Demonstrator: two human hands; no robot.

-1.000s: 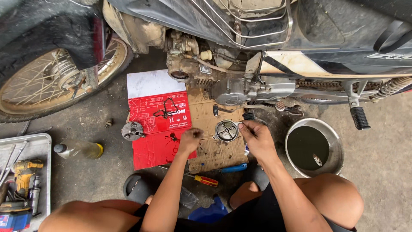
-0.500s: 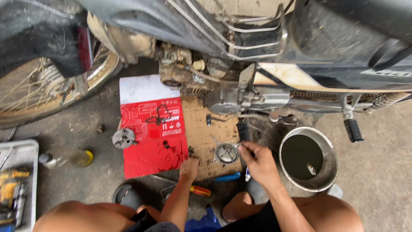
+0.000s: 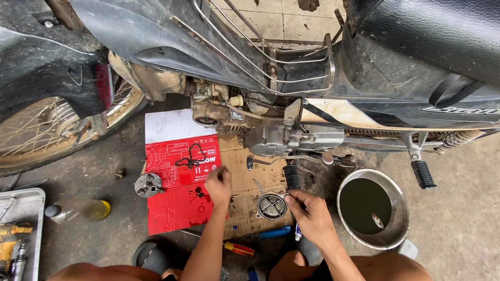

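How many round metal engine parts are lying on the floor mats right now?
2. One round cover on the cardboard, touched by the right hand; one disc part by the red box's left edge. Others may be hidden.

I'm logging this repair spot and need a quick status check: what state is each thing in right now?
Left hand: over the red cardboard, blurred, grip unclear.
Right hand: fingers at the rim of the round metal part.
Round metal part: lying flat on brown cardboard.
Chain: loose on red cardboard.
Metal bowl: holds dark liquid.
Bottle: lying on its side.
Screwdriver: on the floor.
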